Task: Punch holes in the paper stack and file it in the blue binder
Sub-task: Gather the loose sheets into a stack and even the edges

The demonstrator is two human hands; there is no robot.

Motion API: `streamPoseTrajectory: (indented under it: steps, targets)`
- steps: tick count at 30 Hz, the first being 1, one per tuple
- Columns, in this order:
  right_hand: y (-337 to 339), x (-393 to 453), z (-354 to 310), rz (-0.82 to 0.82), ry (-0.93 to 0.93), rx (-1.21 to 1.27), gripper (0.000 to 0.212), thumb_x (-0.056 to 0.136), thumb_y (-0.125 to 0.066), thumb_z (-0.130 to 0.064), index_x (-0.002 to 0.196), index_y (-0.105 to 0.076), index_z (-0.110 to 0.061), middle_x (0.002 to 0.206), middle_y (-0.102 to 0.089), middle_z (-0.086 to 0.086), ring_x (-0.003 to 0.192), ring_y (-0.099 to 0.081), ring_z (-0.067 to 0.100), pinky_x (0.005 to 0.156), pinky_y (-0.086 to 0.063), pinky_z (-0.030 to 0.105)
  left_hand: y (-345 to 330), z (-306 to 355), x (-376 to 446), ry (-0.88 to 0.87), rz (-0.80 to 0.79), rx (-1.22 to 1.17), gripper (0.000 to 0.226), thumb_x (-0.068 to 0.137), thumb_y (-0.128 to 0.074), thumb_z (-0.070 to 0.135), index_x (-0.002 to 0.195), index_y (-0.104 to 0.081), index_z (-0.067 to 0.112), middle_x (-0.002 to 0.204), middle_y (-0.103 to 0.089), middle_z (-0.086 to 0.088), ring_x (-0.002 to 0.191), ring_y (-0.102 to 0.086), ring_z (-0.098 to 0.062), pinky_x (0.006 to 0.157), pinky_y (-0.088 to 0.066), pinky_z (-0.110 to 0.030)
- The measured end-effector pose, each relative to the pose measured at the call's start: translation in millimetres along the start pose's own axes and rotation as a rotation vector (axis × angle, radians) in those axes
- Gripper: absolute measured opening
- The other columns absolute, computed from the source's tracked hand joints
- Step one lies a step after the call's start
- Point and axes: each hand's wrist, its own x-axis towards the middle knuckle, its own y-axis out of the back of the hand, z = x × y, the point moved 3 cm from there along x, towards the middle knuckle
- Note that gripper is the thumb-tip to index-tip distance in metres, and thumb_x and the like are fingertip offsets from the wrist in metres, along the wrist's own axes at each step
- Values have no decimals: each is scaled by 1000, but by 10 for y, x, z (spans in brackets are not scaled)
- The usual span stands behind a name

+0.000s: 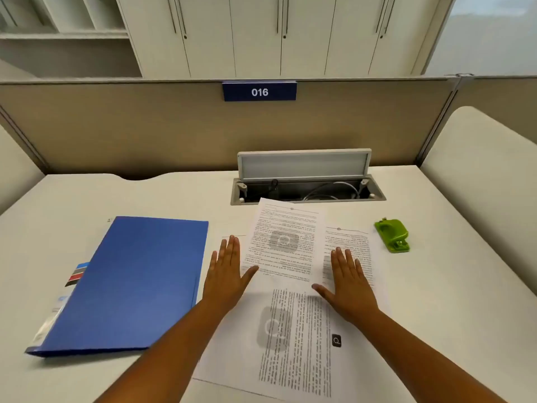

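Both hands are lying flat on the loose printed sheets [290, 286], fingers straight, so each grip is released and grasping nothing: the left hand [225, 274] is resting at the left edge of the sheets, the right hand [348, 283] on their right side. The sheets are fanned out at different angles on the tabletop [436, 315], not yet a squared stack.

The step in hand looks like gathering them. To do it well, the palms should be sliding inward together, sweeping the crooked top sheet into line with the ones beneath, then the pile should be lifted and tapped on one long edge so every margin is matching before punching.

The blue binder [130, 286] is lying closed just left of the sheets; the green hole punch [393, 234] is sitting to their right, apart from them.

Beyond the sheets, a blue plate [259, 91] on the partition is reading "016". The print on the pages is too blurred to read.
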Motion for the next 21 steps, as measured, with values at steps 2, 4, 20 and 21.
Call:
streamPoseTrajectory:
  steps: [2, 4, 20, 21]
  targets:
    - [-56, -52, 9, 17, 38, -25, 104, 56, 18, -86, 136, 26, -19, 148, 26, -1, 138, 25, 19, 108, 29, 25, -109, -50, -66, 1, -16, -24, 107, 53, 20, 85, 130, 28, 11, 147, 23, 5, 139, 19, -13, 112, 12, -32]
    - [-121, -109, 15, 1, 39, -34, 102, 57, 19, -85, 136, 26, -20, 146, 27, -3, 137, 26, 17, 102, 31, 21, -245, -111, -174, 27, -58, -31, 107, 53, 20, 85, 131, 27, 12, 151, 19, 2, 142, 14, -16, 112, 10, -31]
    - [-311, -194, 43, 4, 37, 70, 99, 72, 10, -78, 147, -1, -14, 153, 5, -3, 139, 11, 8, 115, 6, 29, -504, -167, -392, 92, -3, -64, 95, 69, 12, 76, 144, 2, 20, 155, -6, 2, 143, -3, -13, 115, -2, -28]
    - [-314, -190, 49, 5, 33, 70, 98, 72, 10, -77, 147, -1, -15, 153, 5, -3, 139, 11, 8, 115, 6, 29, -491, -164, -400, 115, 18, -97, 94, 70, 10, 77, 144, 1, 21, 155, -8, 2, 143, -6, -14, 114, -4, -29]
